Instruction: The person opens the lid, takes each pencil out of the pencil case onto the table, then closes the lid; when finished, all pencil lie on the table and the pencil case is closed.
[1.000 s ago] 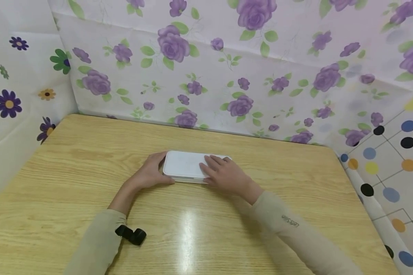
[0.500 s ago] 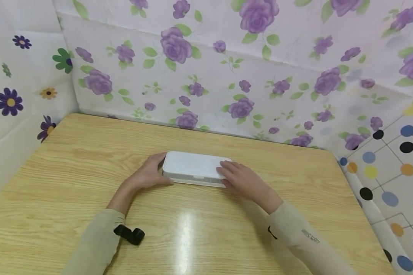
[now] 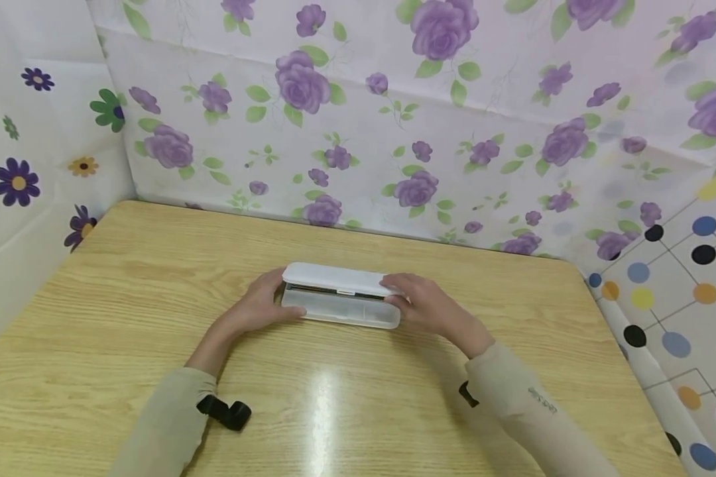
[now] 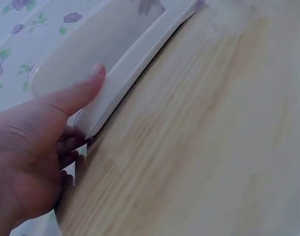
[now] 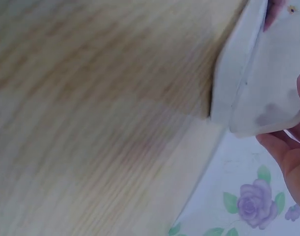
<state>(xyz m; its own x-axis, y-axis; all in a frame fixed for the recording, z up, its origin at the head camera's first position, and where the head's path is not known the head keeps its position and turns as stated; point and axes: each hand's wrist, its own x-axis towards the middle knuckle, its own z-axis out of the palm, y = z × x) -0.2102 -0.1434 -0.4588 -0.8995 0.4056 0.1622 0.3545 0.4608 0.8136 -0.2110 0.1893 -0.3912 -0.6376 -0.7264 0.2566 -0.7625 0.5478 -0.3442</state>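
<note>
A white plastic pencil case with a translucent base lies on the table. Its hinged lid is tilted up along the front and leans toward the back, with a small latch tab at its front edge. A dark strip shows in the gap under the lid. My left hand grips the left end of the base, its thumb on the front rim; the left wrist view shows that thumb over the rim. At the right end my right hand pinches the lid between thumb and fingers.
The wood-grain table extends around the case on all sides. Behind it hangs a cloth with purple roses. A dotted cloth covers the right side, a flowered one the left.
The right hand has slid from the top of the lid to its right end and raised the front edge, exposing the base. The left hand has stayed at the left end.
</note>
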